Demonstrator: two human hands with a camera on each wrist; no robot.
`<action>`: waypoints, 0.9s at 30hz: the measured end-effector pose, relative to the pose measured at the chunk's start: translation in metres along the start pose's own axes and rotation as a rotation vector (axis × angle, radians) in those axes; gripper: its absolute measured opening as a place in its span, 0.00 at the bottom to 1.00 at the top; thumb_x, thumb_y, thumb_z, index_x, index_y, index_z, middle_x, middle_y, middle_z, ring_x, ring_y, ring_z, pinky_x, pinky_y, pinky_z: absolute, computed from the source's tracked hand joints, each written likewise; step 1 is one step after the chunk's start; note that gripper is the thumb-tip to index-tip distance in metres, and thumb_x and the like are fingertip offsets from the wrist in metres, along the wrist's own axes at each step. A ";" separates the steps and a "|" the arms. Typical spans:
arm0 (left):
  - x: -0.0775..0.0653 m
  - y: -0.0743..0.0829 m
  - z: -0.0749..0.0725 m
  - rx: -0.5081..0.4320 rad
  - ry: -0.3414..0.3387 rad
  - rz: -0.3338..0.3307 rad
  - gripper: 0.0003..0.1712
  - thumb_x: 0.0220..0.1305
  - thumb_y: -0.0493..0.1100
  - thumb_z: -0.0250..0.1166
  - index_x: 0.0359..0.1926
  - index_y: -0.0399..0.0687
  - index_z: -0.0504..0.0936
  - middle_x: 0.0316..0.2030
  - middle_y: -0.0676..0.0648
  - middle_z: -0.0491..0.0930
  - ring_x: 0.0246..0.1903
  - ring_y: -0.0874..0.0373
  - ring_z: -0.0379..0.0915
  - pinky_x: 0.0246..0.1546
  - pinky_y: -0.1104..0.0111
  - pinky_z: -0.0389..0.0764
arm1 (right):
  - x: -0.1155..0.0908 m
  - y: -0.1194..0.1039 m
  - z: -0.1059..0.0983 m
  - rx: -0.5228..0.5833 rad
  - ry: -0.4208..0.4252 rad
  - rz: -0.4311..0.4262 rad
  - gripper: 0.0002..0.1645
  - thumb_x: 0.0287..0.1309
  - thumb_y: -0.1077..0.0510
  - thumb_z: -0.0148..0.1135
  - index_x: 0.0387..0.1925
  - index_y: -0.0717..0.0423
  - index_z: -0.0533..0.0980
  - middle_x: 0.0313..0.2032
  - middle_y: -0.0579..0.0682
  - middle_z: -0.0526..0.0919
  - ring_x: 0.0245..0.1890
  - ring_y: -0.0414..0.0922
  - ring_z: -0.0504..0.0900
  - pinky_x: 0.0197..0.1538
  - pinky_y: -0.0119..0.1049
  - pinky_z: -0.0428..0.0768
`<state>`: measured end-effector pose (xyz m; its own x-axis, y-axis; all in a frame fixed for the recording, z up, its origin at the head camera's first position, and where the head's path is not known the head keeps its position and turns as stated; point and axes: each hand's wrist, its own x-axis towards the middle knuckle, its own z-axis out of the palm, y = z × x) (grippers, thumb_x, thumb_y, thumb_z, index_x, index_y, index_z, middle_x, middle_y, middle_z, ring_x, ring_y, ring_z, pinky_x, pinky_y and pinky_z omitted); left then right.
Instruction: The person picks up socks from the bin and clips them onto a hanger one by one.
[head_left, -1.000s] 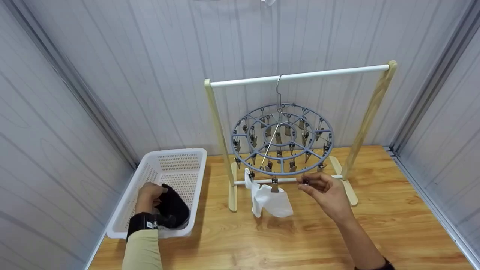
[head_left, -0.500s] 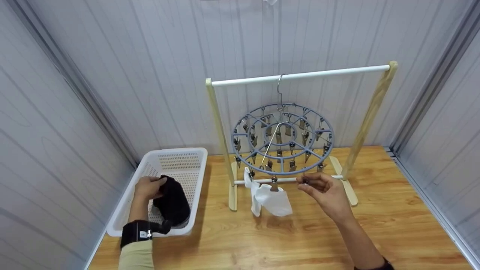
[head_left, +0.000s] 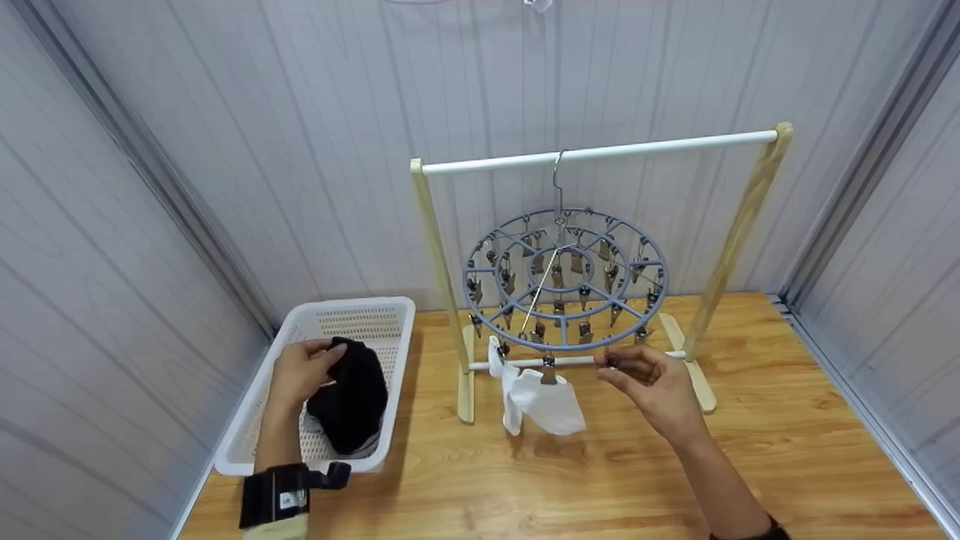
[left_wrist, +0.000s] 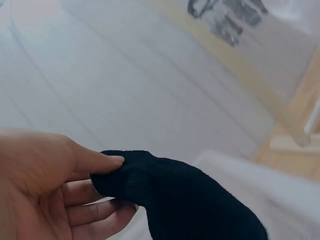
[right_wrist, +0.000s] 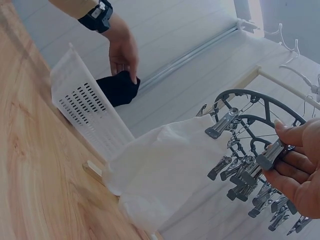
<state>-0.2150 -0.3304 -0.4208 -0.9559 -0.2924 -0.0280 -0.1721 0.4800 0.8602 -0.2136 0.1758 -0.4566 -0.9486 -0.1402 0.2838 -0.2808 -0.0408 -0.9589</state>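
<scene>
Here, a person's left hand [head_left: 300, 371] pinched a black cloth [head_left: 352, 405] by its edge, the upper part showing above the rim of a white basket [head_left: 352, 303], while the right hand [head_left: 652, 386] gripped a metal clip [right_wrist: 272, 154] at a round hanger [head_left: 564, 346], near hanging white cloth [head_left: 551, 406].

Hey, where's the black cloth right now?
In the head view, the black cloth is on the left, pinched in the left hand over the white basket, left of the rack.
</scene>
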 end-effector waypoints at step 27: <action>-0.076 0.046 0.088 -0.299 0.195 0.254 0.12 0.70 0.40 0.73 0.48 0.36 0.90 0.38 0.40 0.91 0.35 0.48 0.90 0.35 0.70 0.87 | 0.001 0.000 -0.001 0.037 0.006 0.016 0.20 0.62 0.73 0.71 0.54 0.77 0.79 0.48 0.66 0.89 0.49 0.58 0.89 0.52 0.41 0.86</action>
<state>-0.1711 -0.2135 -0.4233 -0.8914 -0.3601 0.2752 0.1665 0.3045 0.9378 -0.2141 0.1765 -0.4561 -0.9538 -0.1354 0.2680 -0.2599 -0.0749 -0.9627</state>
